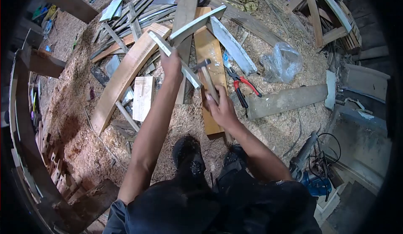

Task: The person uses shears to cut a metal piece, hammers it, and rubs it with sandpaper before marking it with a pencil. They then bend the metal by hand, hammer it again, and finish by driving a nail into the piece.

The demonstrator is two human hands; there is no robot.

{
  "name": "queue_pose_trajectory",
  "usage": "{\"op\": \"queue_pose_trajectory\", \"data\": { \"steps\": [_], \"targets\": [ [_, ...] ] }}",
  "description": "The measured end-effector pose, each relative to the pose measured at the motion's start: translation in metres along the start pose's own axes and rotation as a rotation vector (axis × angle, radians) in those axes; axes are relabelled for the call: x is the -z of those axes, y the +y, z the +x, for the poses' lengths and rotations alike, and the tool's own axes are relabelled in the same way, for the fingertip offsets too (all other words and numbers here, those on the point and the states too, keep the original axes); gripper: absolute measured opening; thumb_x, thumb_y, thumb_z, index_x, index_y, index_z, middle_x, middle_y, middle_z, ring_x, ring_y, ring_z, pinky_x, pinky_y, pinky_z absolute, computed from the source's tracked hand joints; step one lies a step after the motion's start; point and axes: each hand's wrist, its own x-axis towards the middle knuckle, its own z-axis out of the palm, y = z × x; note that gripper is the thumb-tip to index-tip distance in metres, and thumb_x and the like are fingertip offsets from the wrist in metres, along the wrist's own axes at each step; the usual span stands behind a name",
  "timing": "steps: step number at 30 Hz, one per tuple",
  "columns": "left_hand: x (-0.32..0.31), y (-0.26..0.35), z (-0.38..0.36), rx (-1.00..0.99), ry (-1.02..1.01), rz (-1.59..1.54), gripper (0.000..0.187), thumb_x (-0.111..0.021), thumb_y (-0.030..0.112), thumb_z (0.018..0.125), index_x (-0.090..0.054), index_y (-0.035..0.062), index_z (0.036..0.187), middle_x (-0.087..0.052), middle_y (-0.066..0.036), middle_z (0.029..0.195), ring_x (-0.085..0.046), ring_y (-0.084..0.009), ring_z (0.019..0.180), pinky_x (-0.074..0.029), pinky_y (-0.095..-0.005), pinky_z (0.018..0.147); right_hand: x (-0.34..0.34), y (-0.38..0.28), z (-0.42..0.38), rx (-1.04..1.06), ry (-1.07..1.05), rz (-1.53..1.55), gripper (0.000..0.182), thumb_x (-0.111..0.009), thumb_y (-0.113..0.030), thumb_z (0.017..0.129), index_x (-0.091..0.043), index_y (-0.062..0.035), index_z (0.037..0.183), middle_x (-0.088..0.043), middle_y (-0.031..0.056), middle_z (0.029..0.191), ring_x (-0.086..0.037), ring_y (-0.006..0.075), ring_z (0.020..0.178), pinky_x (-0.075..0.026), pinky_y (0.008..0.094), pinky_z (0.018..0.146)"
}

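Note:
My left hand (pixel 171 64) is closed around a narrow pale wooden strip (pixel 190 76), which slants from upper left to lower right. In my right hand (pixel 222 108) is the wooden handle of a hammer (pixel 203 64), its head up and close to the strip's lower part. Beneath the hammer lies an orange-brown board (pixel 214 125). Just beyond my hands, a whitish wooden piece (pixel 197 23) meets another pale piece (pixel 233 45) at an angle. Red-and-black pliers (pixel 240 84) rest right of the board.
A curved plank (pixel 121 81) and a short light block (pixel 143 97) lie at left. Clear plastic (pixel 282 62) and a grey board (pixel 287 101) are at right. A blue power tool (pixel 315 185) with a cable stands lower right. Wood shavings cover the floor.

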Motion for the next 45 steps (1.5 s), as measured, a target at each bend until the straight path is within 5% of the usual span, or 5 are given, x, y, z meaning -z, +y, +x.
{"op": "queue_pose_trajectory", "data": {
  "steps": [16, 25, 40, 43, 45],
  "targets": [
    [-0.016, -0.003, 0.032, -0.086, -0.344, 0.182, 0.072, -0.044, -0.006, 0.074, -0.039, 0.002, 0.145, -0.058, -0.014, 0.119, -0.056, -0.0223, 0.101, -0.046, -0.0319, 0.083, 0.017, 0.0, -0.044, -0.046, -0.047, -0.111, 0.037, -0.05, -0.023, 0.104, -0.054, 0.0076, 0.125, -0.066, 0.0279, 0.098, -0.067, 0.0421, 0.089, -0.053, 0.044, 0.074],
    [-0.039, 0.011, 0.01, -0.022, -0.302, 0.035, 0.071, -0.042, -0.007, 0.073, -0.038, -0.0008, 0.143, -0.055, -0.016, 0.124, -0.056, -0.0257, 0.108, -0.047, -0.0356, 0.091, 0.018, -0.01, -0.054, -0.205, -0.001, -0.052, 0.035, -0.05, -0.023, 0.104, -0.056, 0.005, 0.124, -0.065, 0.0234, 0.086, -0.068, 0.034, 0.077, -0.051, 0.0417, 0.067],
    [-0.044, -0.001, 0.006, -0.114, -0.215, 0.109, 0.072, -0.045, -0.008, 0.072, -0.037, -0.0025, 0.143, -0.053, -0.019, 0.129, -0.055, -0.0285, 0.115, -0.043, -0.0373, 0.099, 0.031, -0.006, -0.039, -0.128, 0.063, -0.102, 0.035, -0.048, -0.018, 0.104, -0.055, 0.009, 0.126, -0.067, 0.0296, 0.095, -0.07, 0.0391, 0.086, -0.054, 0.0426, 0.07],
    [-0.043, 0.001, 0.005, -0.138, -0.21, 0.137, 0.07, -0.045, -0.008, 0.072, -0.039, -0.003, 0.141, -0.055, -0.018, 0.126, -0.056, -0.0274, 0.111, -0.044, -0.037, 0.097, 0.029, -0.008, -0.037, 0.144, 0.266, -0.099, 0.034, -0.049, -0.017, 0.103, -0.055, 0.0077, 0.126, -0.066, 0.0289, 0.09, -0.07, 0.0366, 0.079, -0.053, 0.0418, 0.067],
    [-0.046, 0.005, 0.003, -0.172, -0.221, 0.124, 0.068, -0.045, -0.008, 0.071, -0.041, -0.0034, 0.139, -0.055, -0.018, 0.125, -0.056, -0.0271, 0.109, -0.045, -0.0371, 0.096, 0.035, 0.001, -0.04, -0.072, 0.02, -0.199, 0.033, -0.049, -0.016, 0.103, -0.055, 0.0066, 0.126, -0.065, 0.0278, 0.088, -0.069, 0.0371, 0.076, -0.051, 0.0425, 0.064]
  ]
}}
